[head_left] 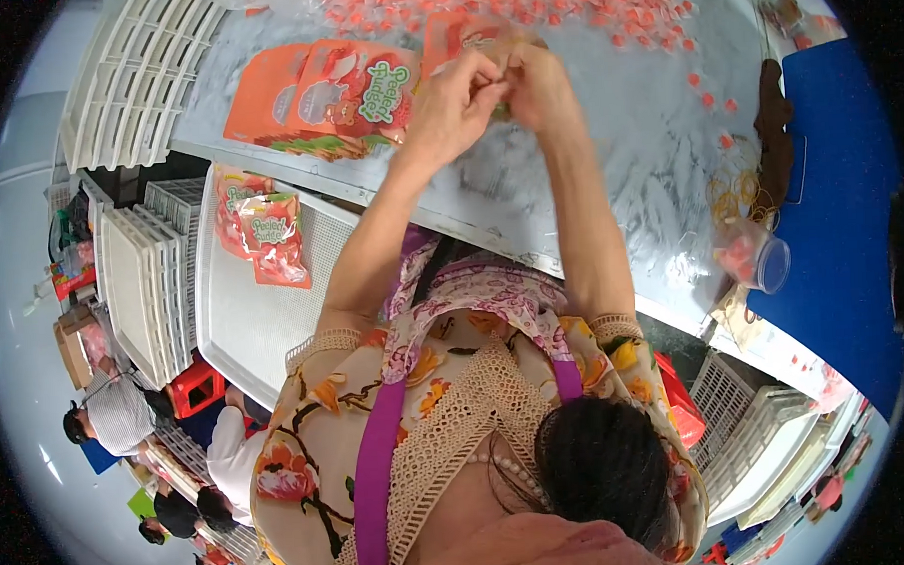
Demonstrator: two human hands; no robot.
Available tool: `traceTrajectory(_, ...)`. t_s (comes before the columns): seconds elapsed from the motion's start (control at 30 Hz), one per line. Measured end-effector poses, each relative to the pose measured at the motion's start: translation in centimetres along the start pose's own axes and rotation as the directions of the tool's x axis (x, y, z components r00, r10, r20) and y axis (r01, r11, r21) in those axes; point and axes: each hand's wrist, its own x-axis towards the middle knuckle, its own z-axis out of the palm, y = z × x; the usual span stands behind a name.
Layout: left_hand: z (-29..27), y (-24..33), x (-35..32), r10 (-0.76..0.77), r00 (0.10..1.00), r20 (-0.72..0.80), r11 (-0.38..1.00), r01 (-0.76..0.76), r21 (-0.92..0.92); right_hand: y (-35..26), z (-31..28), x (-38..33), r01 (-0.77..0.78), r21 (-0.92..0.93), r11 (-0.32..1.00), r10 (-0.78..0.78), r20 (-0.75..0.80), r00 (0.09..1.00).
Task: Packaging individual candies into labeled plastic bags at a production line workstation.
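Note:
Both of my hands meet over the worktable, at the right of a row of flat orange candy pouches [351, 92]. My left hand [456, 108] is closed in a pinch, its fingertips against those of my right hand [542, 88]. The right one is closed too, with curled fingers. An orange printed pouch [451, 33] shows behind and between them, and both hands grip it. My fingers cover most of its near part, so the exact hold is hidden. Many small wrapped red candies [562, 5] lie in a heap just beyond my hands.
Left of me, a white tray [311, 243] bears filled pouches [271, 239]. White crates [141, 79] stand at the far left. At the right are a clear plastic jar [760, 260], rubber bands [733, 198] and a blue board [847, 199]. Other people [118, 409] sit at lower left.

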Motion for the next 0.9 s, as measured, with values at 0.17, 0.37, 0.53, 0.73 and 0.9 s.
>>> traceTrajectory(0.17, -5.6, 2.3, 3.3, 0.368, 0.927, -0.076, 0.879, -0.320, 0.354, -4.7, 0.9, -2.4, -0.121, -0.729, 0.674, 0.140, -0.035, 0.989)
traceTrajectory(0.37, -4.3, -2.8, 5.2, 0.138, 0.928, 0.347, 0.989, -0.149, 0.006, -4.7, 0.2, -1.3, 0.176, -0.962, 0.207, 0.246, 0.226, 0.942)
traceTrajectory(0.53, -3.3, -2.9, 4.4, 0.053, 0.994, 0.093, 0.923, -0.013, -0.385, -5.6, 4.1, -2.4, 0.182, -0.981, -0.071, 0.206, 0.164, 0.965)
traceTrajectory(0.73, -2.4, -3.0, 1.9, -0.132, 0.974, -0.183, 0.650, -0.054, -0.758, -8.5, 7.2, -4.3, 0.709, -0.681, -0.185, 0.015, 0.719, 0.695)
traceTrajectory(0.9, -2.4, -3.3, 1.3, -0.124, 0.948, -0.292, 0.656, -0.142, -0.741, -9.0, 6.9, -4.1, 0.491, -0.868, -0.075, -0.085, 0.496, 0.864)
